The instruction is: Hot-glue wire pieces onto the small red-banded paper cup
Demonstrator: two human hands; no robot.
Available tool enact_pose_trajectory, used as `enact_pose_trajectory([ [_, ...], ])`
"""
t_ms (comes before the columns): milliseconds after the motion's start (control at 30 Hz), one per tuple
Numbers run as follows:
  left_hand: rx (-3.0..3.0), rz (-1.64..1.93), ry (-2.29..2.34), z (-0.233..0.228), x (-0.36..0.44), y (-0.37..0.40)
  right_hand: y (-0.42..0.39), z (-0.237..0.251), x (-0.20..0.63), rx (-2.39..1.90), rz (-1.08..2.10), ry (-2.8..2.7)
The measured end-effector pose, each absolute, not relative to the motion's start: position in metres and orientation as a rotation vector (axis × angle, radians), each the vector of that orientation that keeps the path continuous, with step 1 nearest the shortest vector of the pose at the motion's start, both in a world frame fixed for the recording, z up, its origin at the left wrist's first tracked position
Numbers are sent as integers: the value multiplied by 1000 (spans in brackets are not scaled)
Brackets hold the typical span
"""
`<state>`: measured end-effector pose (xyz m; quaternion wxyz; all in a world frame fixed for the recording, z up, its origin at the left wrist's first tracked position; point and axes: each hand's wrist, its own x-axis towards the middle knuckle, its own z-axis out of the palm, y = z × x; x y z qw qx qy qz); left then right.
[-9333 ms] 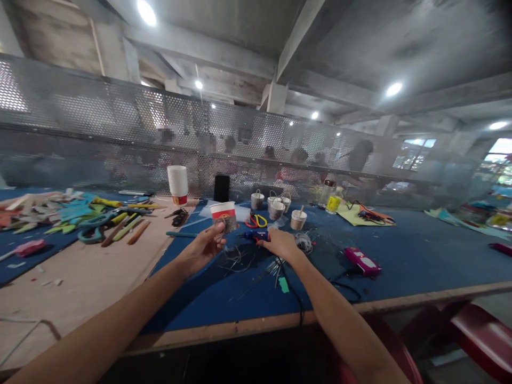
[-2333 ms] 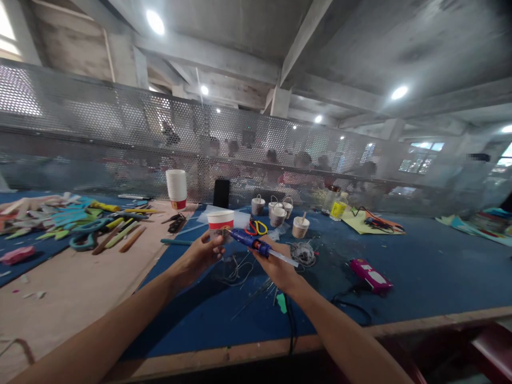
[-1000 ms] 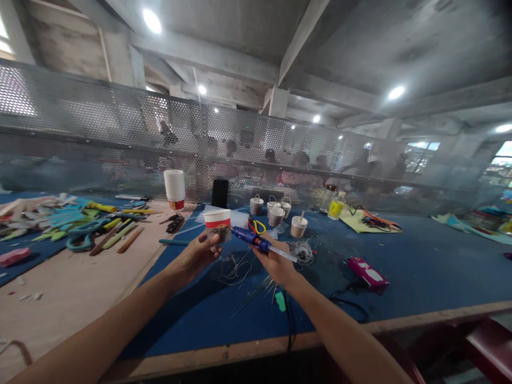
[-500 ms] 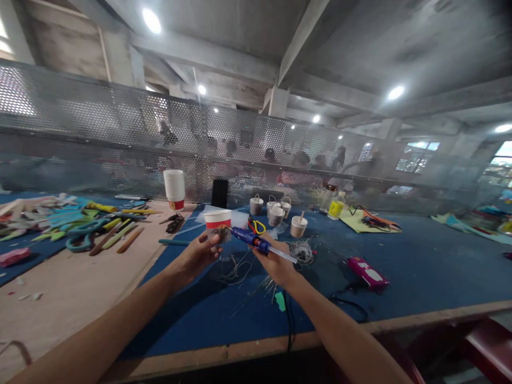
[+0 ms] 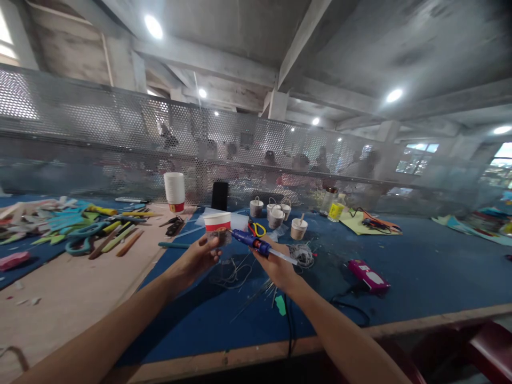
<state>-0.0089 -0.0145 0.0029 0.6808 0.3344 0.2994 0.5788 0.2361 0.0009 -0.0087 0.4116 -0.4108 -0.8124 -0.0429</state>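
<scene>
My left hand [image 5: 194, 260] holds a white paper cup with a red band [image 5: 218, 226] upright above the blue table mat [image 5: 420, 266]. My right hand [image 5: 278, 266] grips a blue glue gun [image 5: 252, 243] with a clear glue stick at its back; the nozzle touches the cup's side. The gun's black cord [image 5: 288, 325] runs down over the table's front edge. Thin wires [image 5: 236, 269] lie on the mat under my hands.
Small wrapped cups [image 5: 277, 213] and a coil of wire [image 5: 303, 254] stand behind my hands. A cup stack [image 5: 175, 191], scissors and coloured sticks [image 5: 108, 234] lie left. A pink device [image 5: 368, 273], bottles [image 5: 333, 204] and yellow paper [image 5: 362, 221] lie right. A perforated metal screen [image 5: 120, 144] backs the table; people sit beyond it.
Since 9 s ago my right hand lifted the glue gun off the mat and brought its nozzle to the cup. Over the last second both hands stay nearly still.
</scene>
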Motion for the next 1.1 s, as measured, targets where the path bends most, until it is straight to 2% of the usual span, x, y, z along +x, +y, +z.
enact_pose_trajectory([
  [1100,806,1317,675,-4,-13,-9,0,-7,236,-1014,-99,-2061],
])
